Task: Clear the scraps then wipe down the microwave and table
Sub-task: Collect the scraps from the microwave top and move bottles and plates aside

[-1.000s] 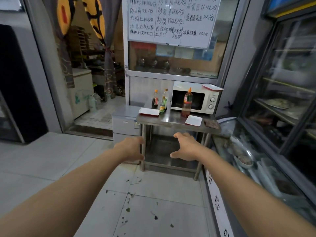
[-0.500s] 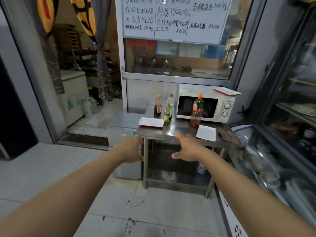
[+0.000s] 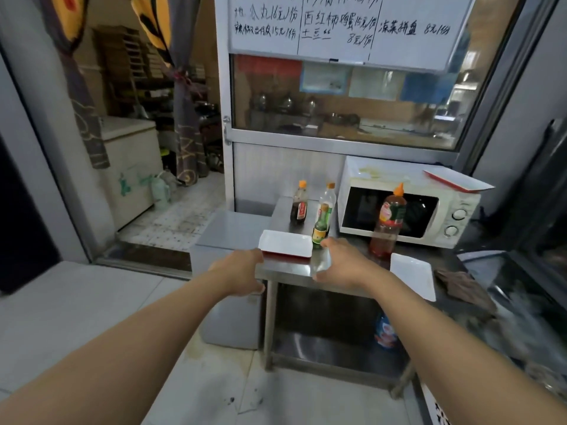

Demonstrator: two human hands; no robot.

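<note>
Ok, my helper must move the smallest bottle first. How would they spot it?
Find the white microwave on the steel table. Left of it stand three bottles; the small green glass bottle stands nearest the table's front, by the white rectangular plate, shorter than both neighbours.

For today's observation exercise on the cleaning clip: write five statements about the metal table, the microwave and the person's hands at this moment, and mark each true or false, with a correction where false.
1. A white plate lies on top of the microwave. True.
2. The microwave door stands open. False: it is closed.
3. The right hand grips the red sauce bottle. False: it holds nothing; the bottle stands apart, in front of the microwave.
4. Two white plates lie on the table, one near the left front corner, one nearer the right. True.
5. The left hand holds a wiping cloth. False: it is empty; a brown cloth lies at the table's right end.
</note>
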